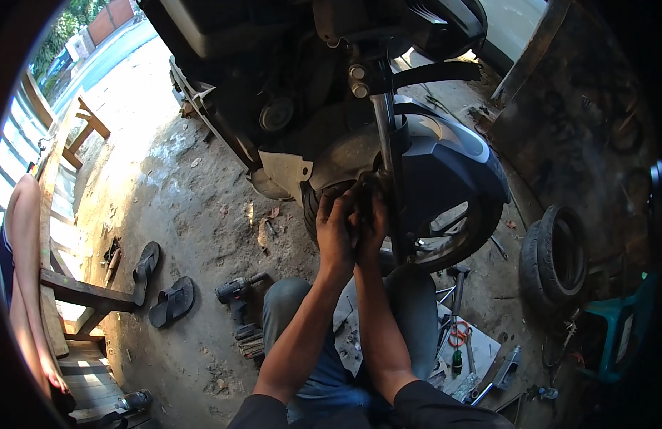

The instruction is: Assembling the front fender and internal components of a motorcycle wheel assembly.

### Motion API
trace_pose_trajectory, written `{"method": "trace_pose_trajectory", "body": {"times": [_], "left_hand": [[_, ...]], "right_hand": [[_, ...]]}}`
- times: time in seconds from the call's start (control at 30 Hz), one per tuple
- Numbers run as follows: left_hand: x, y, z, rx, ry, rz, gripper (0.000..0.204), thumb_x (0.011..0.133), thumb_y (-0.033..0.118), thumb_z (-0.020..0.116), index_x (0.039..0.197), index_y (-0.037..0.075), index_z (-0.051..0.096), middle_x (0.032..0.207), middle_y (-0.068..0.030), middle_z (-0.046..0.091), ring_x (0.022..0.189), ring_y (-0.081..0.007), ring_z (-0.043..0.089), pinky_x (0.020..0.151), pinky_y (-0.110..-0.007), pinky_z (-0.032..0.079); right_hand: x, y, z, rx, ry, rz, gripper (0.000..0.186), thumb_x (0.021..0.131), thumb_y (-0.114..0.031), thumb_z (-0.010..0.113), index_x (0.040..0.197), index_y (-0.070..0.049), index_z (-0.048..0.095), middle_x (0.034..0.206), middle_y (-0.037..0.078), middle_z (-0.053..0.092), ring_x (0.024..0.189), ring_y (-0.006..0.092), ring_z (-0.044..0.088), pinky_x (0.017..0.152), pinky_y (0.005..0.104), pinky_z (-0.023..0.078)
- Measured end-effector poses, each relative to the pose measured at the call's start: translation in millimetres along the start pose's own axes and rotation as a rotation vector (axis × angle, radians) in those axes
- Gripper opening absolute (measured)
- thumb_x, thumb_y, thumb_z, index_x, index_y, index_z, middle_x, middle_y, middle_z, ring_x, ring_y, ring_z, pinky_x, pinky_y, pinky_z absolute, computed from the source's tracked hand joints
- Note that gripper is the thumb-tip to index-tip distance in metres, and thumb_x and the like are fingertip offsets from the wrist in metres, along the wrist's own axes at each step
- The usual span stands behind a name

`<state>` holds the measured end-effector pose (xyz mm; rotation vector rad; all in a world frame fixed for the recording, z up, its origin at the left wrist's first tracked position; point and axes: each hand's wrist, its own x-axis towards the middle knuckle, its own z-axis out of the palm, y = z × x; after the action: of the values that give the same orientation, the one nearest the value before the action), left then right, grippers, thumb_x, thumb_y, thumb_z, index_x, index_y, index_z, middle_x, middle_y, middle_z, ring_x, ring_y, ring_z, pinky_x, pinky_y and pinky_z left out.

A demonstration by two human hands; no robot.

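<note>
Both forearms reach up to the motorbike's front end. My left hand (335, 227) and my right hand (374, 218) meet beside the fork leg (385, 129), just behind the front wheel's tyre (481, 239). Their fingers are bent and pressed around a small dark part, in deep shade, that I cannot make out. The blue-grey front mudguard (445, 168) lies right of the hands. A pale body panel (282, 171) hangs to their left. Dark smears mark the fingers.
A cordless drill (239, 314) lies left of my knee. Tools, among them a green-handled screwdriver (456, 362), lie on a light sheet (484, 350) at right. Loose tyres (554, 254) and a green plastic stool (620, 322) stand farther right. Sandals (173, 302) lie near a wooden bench (84, 289), where someone's bare leg (23, 250) shows.
</note>
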<state>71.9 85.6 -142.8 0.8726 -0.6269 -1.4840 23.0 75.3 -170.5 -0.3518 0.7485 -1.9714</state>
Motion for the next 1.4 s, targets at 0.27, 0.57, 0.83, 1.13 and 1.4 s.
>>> {"method": "trace_pose_trajectory", "body": {"times": [0.27,0.57,0.83,1.13,1.4], "left_hand": [[5,-11,3,-0.101,0.042,0.070,0.028,0.098,0.024,0.046,0.114,0.005,0.058,0.098,-0.0069,0.066,0.055,-0.0069,0.054,0.044,-0.020,0.042],[3,1,3,-0.114,-0.112,-0.101,0.027,0.097,0.024,0.052,0.113,0.004,0.058,0.083,-0.0027,0.061,0.050,-0.0052,0.046,0.042,-0.021,0.038],[30,-7,-25,-0.760,-0.431,-0.683,0.024,0.096,0.027,0.057,0.107,0.006,0.061,0.079,-0.0018,0.058,0.046,-0.0062,0.038,0.043,-0.020,0.034],[30,-2,12,-0.746,-0.137,-0.658,0.027,0.094,0.034,0.059,0.086,0.008,0.057,0.073,-0.0015,0.051,0.057,-0.0079,0.043,0.042,-0.020,0.033],[60,-46,-12,-1.288,-0.634,-0.945,0.025,0.097,0.029,0.055,0.087,0.007,0.050,0.063,0.0053,0.039,0.040,-0.0029,0.022,0.037,-0.020,0.017]], "right_hand": [[5,0,-14,0.068,-0.241,0.061,0.028,0.099,-0.030,0.047,0.107,-0.007,0.059,0.070,-0.003,0.054,0.045,0.0001,0.045,0.037,0.0139,0.030],[2,-12,-13,0.071,-0.311,0.040,0.037,0.098,-0.032,0.047,0.119,-0.003,0.057,0.081,0.000,0.061,0.046,0.0010,0.047,0.038,0.0147,0.032],[-28,-18,-26,-0.140,-0.044,-0.013,0.045,0.095,-0.028,0.049,0.133,-0.002,0.052,0.100,0.007,0.065,0.065,0.0086,0.054,0.057,0.0214,0.042],[-81,-134,-64,-0.568,0.005,-0.282,0.031,0.093,-0.014,0.051,0.117,0.000,0.063,0.077,0.002,0.052,0.064,0.0108,0.048,0.059,0.0263,0.042],[-104,-178,-141,-0.778,0.186,-0.365,0.030,0.092,-0.014,0.050,0.113,0.001,0.065,0.069,0.001,0.047,0.058,0.0088,0.043,0.053,0.0256,0.040]]}}
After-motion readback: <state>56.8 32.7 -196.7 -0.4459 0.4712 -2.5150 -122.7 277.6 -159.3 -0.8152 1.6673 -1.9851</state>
